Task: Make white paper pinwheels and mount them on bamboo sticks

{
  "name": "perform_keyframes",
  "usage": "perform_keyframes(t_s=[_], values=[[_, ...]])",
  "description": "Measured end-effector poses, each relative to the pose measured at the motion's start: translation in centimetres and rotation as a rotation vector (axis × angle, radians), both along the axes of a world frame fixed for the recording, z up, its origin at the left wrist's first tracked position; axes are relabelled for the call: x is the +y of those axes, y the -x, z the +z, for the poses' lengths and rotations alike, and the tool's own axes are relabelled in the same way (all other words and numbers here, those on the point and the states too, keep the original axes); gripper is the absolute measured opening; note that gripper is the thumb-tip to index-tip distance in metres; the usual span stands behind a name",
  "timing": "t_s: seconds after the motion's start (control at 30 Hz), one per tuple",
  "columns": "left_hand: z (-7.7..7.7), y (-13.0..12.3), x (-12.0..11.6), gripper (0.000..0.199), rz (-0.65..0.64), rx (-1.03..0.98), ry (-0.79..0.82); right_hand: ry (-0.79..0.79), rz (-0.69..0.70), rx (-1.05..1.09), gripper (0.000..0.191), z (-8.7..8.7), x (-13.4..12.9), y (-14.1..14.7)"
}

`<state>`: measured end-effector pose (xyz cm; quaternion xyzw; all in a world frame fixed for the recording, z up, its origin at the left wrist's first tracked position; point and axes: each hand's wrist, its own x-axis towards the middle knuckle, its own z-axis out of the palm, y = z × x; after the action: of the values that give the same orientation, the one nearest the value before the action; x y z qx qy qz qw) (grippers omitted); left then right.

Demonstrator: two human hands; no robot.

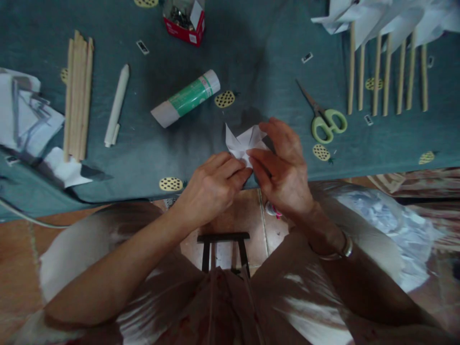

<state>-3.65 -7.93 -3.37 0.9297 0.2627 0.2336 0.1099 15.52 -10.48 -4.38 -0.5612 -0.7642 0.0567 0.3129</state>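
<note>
Between our left hand (212, 186) and right hand (287, 168), we pinch white folded paper (244, 139) with both, flaps fanning beyond the left!

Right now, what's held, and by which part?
A white paper pinwheel: left fingers at its lower edge, right fingers near its middle and right edge.

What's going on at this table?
A person is working a folded white paper near the table's edge, left hand and right hand both with fingers on it. Green-handled scissors lie to the right, below finished-looking paper pinwheels on sticks. A glue stick lies just beyond the hands; loose wooden sticks lie left.
</note>
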Motion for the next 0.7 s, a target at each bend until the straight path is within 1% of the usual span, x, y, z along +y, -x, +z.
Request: perform_keyframes(t_s=[0.1, 0.2, 0.33, 0.43, 0.6, 0.7], values=[[0.1, 0.0, 0.0, 0.020, 0.000, 0.015, 0.017, -0.039, 0.035, -0.070, 0.018, -0.1, -0.4, 0.1], [0.0, 0.1, 0.0, 0.019, -0.001, 0.012, 0.023, -0.054, 0.060, -0.096, 0.021, -0.2, -0.7, 0.3], [-0.1, 0.1, 0.0, 0.019, 0.000, 0.009, 0.012, -0.023, 0.046, -0.088, 0.028, -0.6, -1.2, 1.0], [-0.3, 0.1, -0.1, 0.019, 0.020, -0.005, -0.014, -0.029, 0.036, -0.110, 0.028, -0.8, -1.3, 1.3], [-0.2, 0.1, -0.2, 0.017, 0.000, 0.010, -0.081, -0.012, 0.051, -0.057, 0.032, -0.6, -1.2, 0.6], [-0.2, 0.0, -0.2, 0.016, -0.001, 0.029, -0.094, -0.001, 0.060, -0.033, 0.030, -0.2, -0.9, 0.0]])
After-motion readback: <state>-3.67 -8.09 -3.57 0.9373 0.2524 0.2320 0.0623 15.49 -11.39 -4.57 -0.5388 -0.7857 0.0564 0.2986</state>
